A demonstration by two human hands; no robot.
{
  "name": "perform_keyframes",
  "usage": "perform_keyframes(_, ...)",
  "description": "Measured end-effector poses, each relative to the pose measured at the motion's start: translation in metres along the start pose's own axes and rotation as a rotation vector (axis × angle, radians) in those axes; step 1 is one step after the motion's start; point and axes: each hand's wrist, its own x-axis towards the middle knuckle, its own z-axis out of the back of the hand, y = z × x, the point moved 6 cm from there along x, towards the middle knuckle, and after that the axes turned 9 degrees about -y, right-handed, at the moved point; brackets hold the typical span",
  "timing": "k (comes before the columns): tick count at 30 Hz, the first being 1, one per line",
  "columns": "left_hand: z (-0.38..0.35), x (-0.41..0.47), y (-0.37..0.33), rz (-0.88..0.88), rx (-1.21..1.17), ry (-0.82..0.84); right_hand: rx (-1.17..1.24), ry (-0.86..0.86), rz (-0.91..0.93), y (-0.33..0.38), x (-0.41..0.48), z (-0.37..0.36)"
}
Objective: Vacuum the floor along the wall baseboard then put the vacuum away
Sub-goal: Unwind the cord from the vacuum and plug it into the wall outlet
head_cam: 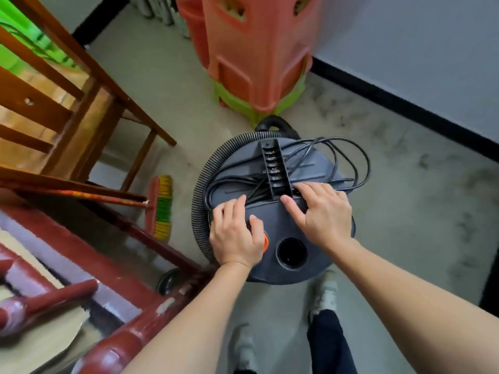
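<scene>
- Standing on the grey floor [418,198] just ahead of the person's shoes [326,292], the vacuum [272,222] is a round grey canister seen from above.
- Its black carry handle [276,171] gives the long axis, running from the person toward the stacked orange and green stools [256,49]. The round inlet port [291,253] faces back toward the person.
- The ribbed hose [201,184] curls round the canister's left rim, and the black cord [337,157] lies in loose loops over the lid.
- The left hand [236,233] lies flat on the lid with fingers slightly spread, their tips at the cord and the heel of the hand beside an orange button [266,242].
- The right hand [321,214] rests on the lid with fingers spread, thumb at the near end of the handle, pinching nothing.
- On the left the space is tight: a broom [162,206], wooden chair legs [67,103] and a red-brown frame [121,319] stand close by.
- On the right, bare floor runs out to the black baseboard [405,103]; the stools stand just beyond the hose.
</scene>
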Motion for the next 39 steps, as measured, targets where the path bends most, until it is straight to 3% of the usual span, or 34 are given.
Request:
perform_keyframes(7,0.005,-0.062,0.001,-0.197,-0.014,0.110,-0.036,-0.020,-0.233,-0.015,-0.104,0.025)
perform_keyframes(15,0.023,-0.138,0.023,-0.339,-0.020,0.155,-0.042,-0.024,-0.373,-0.004,-0.210,0.046)
perform_keyframes(31,0.082,-0.300,0.122,-0.301,-0.026,0.151,-0.002,-0.011,-0.390,0.062,-0.389,0.068)
perform_keyframes(39,0.118,-0.356,0.171,-0.390,-0.030,0.223,-0.030,-0.036,-0.496,0.113,-0.480,0.078)
